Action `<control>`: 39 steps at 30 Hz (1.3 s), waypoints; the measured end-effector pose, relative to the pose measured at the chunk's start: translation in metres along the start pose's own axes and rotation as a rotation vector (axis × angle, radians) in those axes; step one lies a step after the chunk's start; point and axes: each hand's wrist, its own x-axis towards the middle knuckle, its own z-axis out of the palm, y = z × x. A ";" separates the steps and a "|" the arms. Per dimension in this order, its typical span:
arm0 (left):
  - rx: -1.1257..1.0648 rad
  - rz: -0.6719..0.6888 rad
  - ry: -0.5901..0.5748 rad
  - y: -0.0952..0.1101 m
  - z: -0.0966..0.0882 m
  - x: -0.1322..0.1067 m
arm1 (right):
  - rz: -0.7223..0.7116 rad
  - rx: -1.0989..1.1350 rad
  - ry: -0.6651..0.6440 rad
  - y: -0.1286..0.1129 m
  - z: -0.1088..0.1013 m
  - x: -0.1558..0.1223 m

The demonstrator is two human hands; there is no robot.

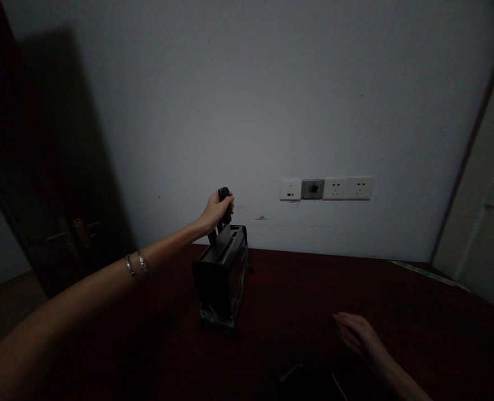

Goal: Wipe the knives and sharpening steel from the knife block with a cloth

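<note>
A dark reddish-brown tabletop, dimly lit, runs back to the wall. Toward its left part a black slotted knife holder stands upright, its lower end glossy and catching some light, while a dark object, too dim to make out, sits at the near edge of the view. At the far right corner, a thin pale strip lies slantwise along the surface.

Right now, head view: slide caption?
Left grip closed around a black handle above a dark slotted holder; right grip apart from both.
</note>
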 end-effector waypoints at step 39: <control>0.173 -0.060 -0.005 -0.002 -0.005 -0.008 | -0.011 -0.073 -0.049 0.005 -0.005 0.006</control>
